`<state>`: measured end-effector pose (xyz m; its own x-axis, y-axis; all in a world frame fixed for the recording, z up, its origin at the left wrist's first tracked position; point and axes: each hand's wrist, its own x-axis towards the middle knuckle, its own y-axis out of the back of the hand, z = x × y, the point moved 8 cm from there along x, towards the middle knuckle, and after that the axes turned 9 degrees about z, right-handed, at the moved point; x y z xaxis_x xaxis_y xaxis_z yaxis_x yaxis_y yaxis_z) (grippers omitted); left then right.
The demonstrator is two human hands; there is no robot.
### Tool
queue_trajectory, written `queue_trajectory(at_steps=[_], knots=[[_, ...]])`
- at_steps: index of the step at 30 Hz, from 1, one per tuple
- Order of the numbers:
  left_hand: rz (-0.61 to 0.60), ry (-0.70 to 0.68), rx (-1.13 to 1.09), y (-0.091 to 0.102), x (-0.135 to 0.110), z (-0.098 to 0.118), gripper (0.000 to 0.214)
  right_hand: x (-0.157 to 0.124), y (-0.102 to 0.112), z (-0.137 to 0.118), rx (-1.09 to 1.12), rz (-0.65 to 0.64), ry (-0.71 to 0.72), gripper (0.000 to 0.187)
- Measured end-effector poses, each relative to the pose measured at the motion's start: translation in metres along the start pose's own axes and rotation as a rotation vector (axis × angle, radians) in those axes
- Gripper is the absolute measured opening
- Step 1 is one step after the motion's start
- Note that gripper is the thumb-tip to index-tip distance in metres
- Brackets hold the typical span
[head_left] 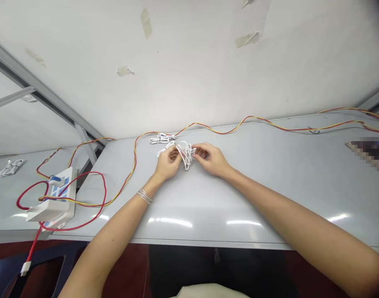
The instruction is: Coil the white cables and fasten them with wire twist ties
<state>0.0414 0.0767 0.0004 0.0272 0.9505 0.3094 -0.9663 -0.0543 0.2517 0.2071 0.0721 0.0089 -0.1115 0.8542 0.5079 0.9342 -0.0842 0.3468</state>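
Observation:
A looped bundle of white cable [185,155] is held between my two hands, just above the grey table. My left hand [169,162] has its thumb and fingers closed on the left side of the loops. On the other side, my right hand [210,158] pinches the bundle with thumb and forefinger near a dark tie. Behind my left hand lie two more white cable bundles, one tied coil [162,138] by the wall and another coil [165,149] partly hidden by the hand.
A power strip [63,190] with a white adapter [48,210] and a looped red cable [105,188] sits at left. Twisted red-yellow wire [226,133] runs along the wall. Another white coil [10,167] lies far left; a blurred flat object [371,153] is at right.

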Motion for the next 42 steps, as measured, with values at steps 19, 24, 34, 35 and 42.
queue_trajectory(at_steps=[19, 24, 34, 35, 42], knots=[[-0.176, 0.047, -0.065, -0.014, -0.005, 0.011, 0.039, -0.004, -0.003, 0.002, 0.37, 0.037, -0.045, 0.036], [-0.257, 0.044, -0.01, -0.018, -0.009, 0.008, 0.037, -0.003, 0.001, 0.005, 0.36, 0.094, -0.101, 0.026], [-0.213, -0.058, 0.217, -0.013, -0.008, 0.016, 0.03, -0.003, 0.013, -0.001, 0.228, 0.225, 0.001, 0.027], [-0.199, -0.064, 0.236, -0.012, -0.007, 0.017, 0.029, -0.004, 0.015, -0.004, 0.208, 0.238, 0.019, 0.027], [-0.172, -0.158, 0.199, -0.01, -0.009, 0.031, 0.024, -0.005, 0.02, -0.028, 0.094, 0.244, 0.17, 0.03]])
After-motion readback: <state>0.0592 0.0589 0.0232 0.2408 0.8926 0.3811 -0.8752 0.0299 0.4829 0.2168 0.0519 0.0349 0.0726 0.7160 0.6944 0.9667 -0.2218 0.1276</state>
